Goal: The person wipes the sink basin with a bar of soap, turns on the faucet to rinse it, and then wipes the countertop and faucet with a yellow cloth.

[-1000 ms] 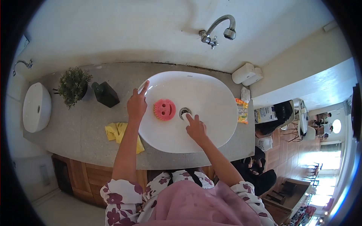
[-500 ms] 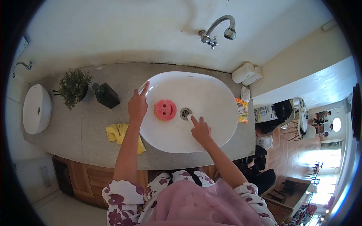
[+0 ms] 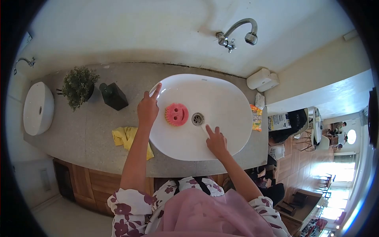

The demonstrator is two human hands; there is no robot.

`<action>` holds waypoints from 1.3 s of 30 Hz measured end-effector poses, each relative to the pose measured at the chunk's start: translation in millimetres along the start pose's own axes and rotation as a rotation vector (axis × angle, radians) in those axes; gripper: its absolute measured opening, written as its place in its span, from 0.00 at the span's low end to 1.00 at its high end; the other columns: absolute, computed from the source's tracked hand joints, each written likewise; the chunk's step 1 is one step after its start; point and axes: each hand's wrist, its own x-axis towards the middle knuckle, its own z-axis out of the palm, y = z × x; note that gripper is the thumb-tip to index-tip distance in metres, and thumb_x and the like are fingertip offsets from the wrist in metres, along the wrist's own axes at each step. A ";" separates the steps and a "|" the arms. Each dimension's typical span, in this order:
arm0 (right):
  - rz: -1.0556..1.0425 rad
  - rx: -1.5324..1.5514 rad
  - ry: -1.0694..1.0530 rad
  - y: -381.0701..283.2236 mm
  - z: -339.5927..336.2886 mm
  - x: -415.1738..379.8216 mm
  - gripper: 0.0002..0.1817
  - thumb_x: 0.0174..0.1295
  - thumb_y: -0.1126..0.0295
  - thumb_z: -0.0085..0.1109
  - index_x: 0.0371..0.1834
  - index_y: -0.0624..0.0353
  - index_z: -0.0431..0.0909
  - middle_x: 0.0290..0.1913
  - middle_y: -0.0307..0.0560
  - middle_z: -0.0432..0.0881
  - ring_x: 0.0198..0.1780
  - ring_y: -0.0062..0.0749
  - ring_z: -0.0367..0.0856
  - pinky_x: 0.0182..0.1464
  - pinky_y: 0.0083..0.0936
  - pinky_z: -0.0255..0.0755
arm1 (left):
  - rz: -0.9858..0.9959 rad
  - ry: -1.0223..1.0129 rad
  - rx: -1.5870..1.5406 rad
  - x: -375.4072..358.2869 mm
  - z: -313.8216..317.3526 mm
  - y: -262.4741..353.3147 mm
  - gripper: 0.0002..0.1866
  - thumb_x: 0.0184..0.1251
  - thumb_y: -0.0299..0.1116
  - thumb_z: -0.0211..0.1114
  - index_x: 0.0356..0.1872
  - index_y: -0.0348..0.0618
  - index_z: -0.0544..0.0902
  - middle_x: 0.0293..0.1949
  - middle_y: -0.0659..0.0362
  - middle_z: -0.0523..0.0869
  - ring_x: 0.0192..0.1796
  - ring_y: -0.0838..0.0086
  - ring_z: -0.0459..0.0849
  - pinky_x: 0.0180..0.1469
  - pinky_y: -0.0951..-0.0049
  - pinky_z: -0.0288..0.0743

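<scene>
A white oval basin point(image 3: 233, 138) stands on the grey counter. At its left edge my left hand point(image 3: 148, 108) grips the rim, index finger pointing up along the inside. My right hand point(image 3: 217, 142) is inside the bowl, just below and right of the drain point(image 3: 197, 119). It pinches a small white piece point(image 3: 205, 128) against the bowl's surface; most of that piece is hidden by the fingers, and I cannot tell its kind. Left of the drain lies a round pink smiley-face sponge point(image 3: 176, 114) with a yellowish left edge.
A yellow cloth point(image 3: 125, 136), a dark green bottle point(image 3: 114, 96) and a potted plant point(image 3: 79, 87) sit on the left counter. Above the basin, a faucet point(image 3: 237, 33) juts from the wall. Paper rolls point(image 3: 260, 79) and an orange-yellow packet point(image 3: 256, 117) stand right. People are in the room beyond.
My right hand with the white piece has moved slightly down and away from the drain. The left hand stays on the rim. The whole view has shifted a little.
</scene>
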 end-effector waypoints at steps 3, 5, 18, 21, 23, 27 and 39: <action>-0.009 0.003 0.070 4.0 4.4 15.5 0.32 0.56 0.72 0.55 0.67 0.44 0.66 0.51 0.58 0.71 0.39 0.52 0.82 0.36 0.44 0.81 | -0.004 -0.013 0.003 0.3 -2.1 0.5 0.40 0.61 0.26 0.64 0.72 0.77 0.63 0.42 0.50 0.78 0.35 0.57 0.86 0.37 0.60 0.82; -0.012 0.053 0.071 1.1 -0.5 40.1 0.33 0.55 0.72 0.56 0.68 0.42 0.65 0.54 0.61 0.70 0.40 0.53 0.82 0.38 0.44 0.81 | -0.006 -0.019 -0.009 2.4 -4.2 2.2 0.40 0.61 0.26 0.64 0.72 0.77 0.62 0.43 0.50 0.78 0.36 0.57 0.86 0.37 0.60 0.82; 0.028 0.081 0.128 7.7 6.1 42.5 0.35 0.55 0.71 0.58 0.70 0.42 0.65 0.49 0.60 0.70 0.44 0.55 0.81 0.42 0.47 0.79 | -0.012 -0.028 0.009 3.1 -1.2 2.1 0.40 0.62 0.26 0.64 0.72 0.78 0.63 0.44 0.51 0.78 0.35 0.57 0.86 0.37 0.61 0.82; 0.029 0.060 0.107 6.7 -0.1 34.2 0.35 0.55 0.71 0.58 0.70 0.42 0.65 0.49 0.60 0.70 0.43 0.55 0.81 0.42 0.47 0.79 | -0.019 -0.020 0.007 3.6 -1.5 1.7 0.39 0.62 0.26 0.64 0.72 0.78 0.63 0.44 0.51 0.78 0.35 0.57 0.86 0.37 0.61 0.82; 0.026 -0.016 0.030 9.7 -0.3 8.8 0.32 0.56 0.73 0.55 0.68 0.44 0.65 0.54 0.61 0.70 0.42 0.53 0.82 0.38 0.44 0.81 | -0.006 -0.011 0.011 2.6 -0.4 0.6 0.40 0.62 0.26 0.63 0.72 0.78 0.62 0.44 0.50 0.78 0.35 0.57 0.86 0.37 0.61 0.82; 0.060 0.007 -0.041 11.4 -6.7 7.8 0.31 0.57 0.73 0.55 0.67 0.45 0.65 0.52 0.60 0.70 0.42 0.53 0.82 0.37 0.44 0.81 | -0.004 -0.020 0.022 3.6 -0.5 1.0 0.40 0.62 0.26 0.64 0.72 0.78 0.62 0.44 0.50 0.78 0.36 0.57 0.86 0.37 0.61 0.82; 0.066 -0.001 -0.035 7.9 -1.9 -3.9 0.34 0.54 0.70 0.59 0.68 0.43 0.65 0.52 0.59 0.70 0.42 0.52 0.82 0.41 0.47 0.80 | -0.007 -0.009 0.028 0.0 1.1 -0.6 0.41 0.62 0.26 0.64 0.73 0.76 0.61 0.44 0.50 0.77 0.38 0.58 0.86 0.39 0.61 0.82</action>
